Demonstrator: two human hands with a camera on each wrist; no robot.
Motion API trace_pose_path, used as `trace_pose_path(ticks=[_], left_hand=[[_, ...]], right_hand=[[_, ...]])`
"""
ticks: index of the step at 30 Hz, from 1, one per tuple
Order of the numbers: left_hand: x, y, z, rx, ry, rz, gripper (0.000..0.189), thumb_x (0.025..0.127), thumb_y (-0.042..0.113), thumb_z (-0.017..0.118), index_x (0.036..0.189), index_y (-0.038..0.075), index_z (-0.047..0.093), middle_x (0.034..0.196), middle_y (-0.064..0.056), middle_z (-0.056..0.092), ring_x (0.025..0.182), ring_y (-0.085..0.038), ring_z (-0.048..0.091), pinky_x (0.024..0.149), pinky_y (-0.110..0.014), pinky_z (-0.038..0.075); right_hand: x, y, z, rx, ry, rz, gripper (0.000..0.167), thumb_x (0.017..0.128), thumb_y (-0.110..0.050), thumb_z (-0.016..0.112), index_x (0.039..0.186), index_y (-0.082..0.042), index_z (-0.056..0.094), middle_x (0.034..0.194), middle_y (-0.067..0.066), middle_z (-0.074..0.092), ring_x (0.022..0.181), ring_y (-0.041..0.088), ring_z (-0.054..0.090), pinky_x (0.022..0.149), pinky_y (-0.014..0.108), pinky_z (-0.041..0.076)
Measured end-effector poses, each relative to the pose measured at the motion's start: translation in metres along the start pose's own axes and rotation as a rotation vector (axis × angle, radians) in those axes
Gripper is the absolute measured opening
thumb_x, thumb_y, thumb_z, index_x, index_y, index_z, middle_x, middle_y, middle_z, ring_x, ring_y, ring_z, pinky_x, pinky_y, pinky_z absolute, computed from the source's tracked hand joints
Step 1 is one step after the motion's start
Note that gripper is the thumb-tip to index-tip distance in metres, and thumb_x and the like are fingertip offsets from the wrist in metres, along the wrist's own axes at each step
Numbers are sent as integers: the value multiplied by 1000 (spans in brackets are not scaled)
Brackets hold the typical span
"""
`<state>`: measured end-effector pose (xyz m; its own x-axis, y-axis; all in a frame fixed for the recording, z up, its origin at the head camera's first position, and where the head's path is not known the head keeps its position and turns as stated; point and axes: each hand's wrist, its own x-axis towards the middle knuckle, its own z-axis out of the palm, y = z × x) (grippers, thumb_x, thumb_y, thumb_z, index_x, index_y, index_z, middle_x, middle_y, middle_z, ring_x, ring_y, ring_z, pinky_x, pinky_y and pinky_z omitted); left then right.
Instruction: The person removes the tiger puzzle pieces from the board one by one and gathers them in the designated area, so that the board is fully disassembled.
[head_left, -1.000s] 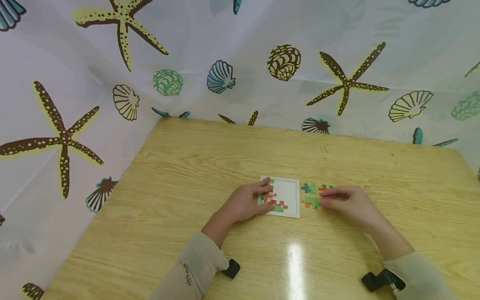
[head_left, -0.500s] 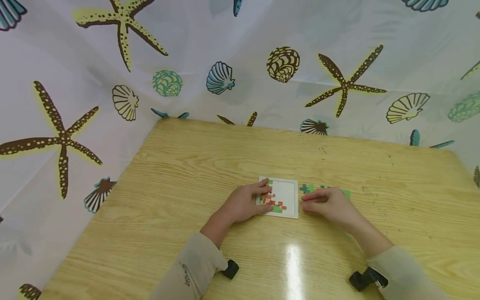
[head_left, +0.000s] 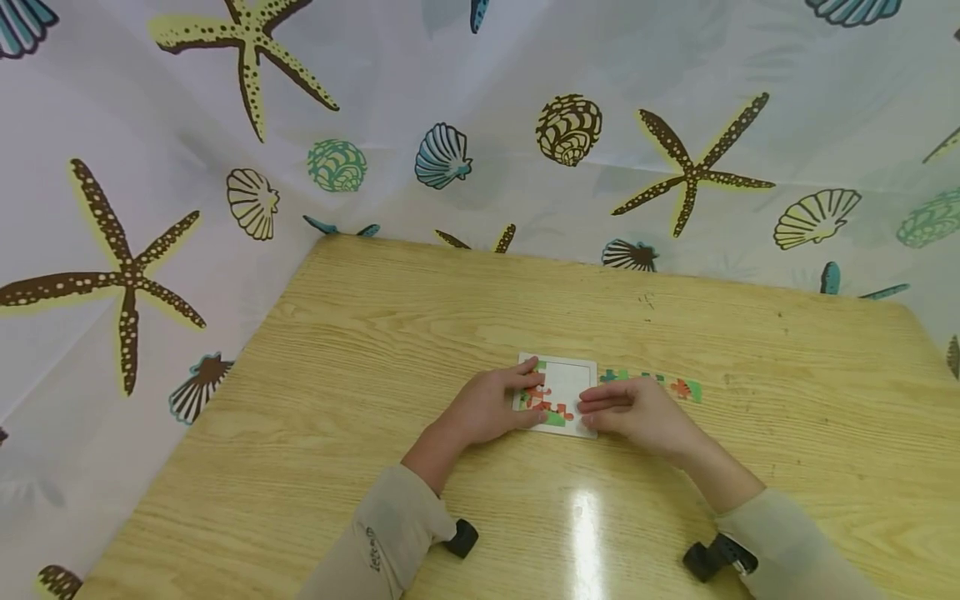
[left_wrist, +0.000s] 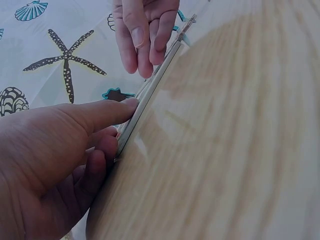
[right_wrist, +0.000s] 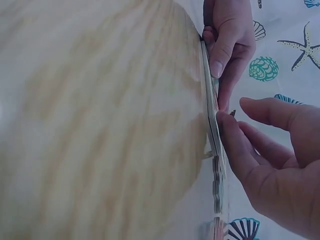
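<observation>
A flat white puzzle tray (head_left: 562, 379) lies on the table, with red and green jigsaw pieces (head_left: 553, 412) along its left and lower sides. My left hand (head_left: 495, 400) grips the tray's left side, its thumb by the near edge; the left wrist view shows its digits against the rim (left_wrist: 150, 95). My right hand (head_left: 637, 412) is over the tray's right edge, thumb and fingertips apart. One fingertip (right_wrist: 222, 120) rests by the tray in the right wrist view. Whether a piece is under or between those fingers is hidden.
Loose jigsaw pieces (head_left: 686, 389) lie in a row right of the tray, partly behind my right hand. The wood-grain table (head_left: 420, 308) is bounded behind and at left by a white cloth (head_left: 375, 100) printed with shells and starfish.
My right hand has moved left from the loose pieces to the tray's right edge, uncovering the rightmost piece. The left hand keeps its grip on the tray.
</observation>
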<state>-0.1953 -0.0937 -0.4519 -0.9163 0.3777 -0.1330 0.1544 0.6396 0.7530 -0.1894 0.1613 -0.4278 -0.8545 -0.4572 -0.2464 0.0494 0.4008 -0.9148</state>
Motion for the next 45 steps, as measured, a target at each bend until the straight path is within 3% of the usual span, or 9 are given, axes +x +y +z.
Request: trace_pose_path(ticks=[8,16,22,32,38,45], left_hand=[[0,-2,4,3,-7,14,60,89,38,76,143,21,57,160,12,35,151,-24,30,120,-47,32],[-1,0,-2,30,-23,15,61,91,38,74,145,20,54,162,12,32,151,-24,30,120,-47,31],[-1,-1,-4,-12,-59,-2,63,90,29,75,148,20,51,163,13,29,152,-23,25,120,-45,31],[-4,1,-9,-65,-87,-12,65,89,24,75,148,19,50,164,12,27,154,-22,21,121,-46,29],[-2,0,-10,-84,-96,-11,65,90,23,76,149,19,49,164,13,26,154,-20,19,122,-45,28],[-3,0,-11,-81,-106,4,64,90,23,75,149,18,49,165,11,25,154,-22,20,122,-46,26]], right_hand=[[0,0,6,8,-9,25,34,97,-14,66,124,5,65,119,19,72,107,21,72,82,27,59],[5,-4,10,55,0,53,32,97,-11,65,124,8,64,116,20,72,103,19,73,84,29,59],[6,-6,10,90,-6,72,33,98,-9,64,124,10,62,116,21,72,102,19,72,85,30,59],[12,-8,19,59,93,115,28,94,-12,70,115,7,67,102,15,75,91,15,74,77,27,60],[17,-10,25,-8,160,145,27,91,-18,75,109,1,69,95,9,74,80,10,67,67,24,54],[18,-10,30,14,191,143,27,90,-14,75,111,1,70,102,12,75,89,11,70,71,22,54]])
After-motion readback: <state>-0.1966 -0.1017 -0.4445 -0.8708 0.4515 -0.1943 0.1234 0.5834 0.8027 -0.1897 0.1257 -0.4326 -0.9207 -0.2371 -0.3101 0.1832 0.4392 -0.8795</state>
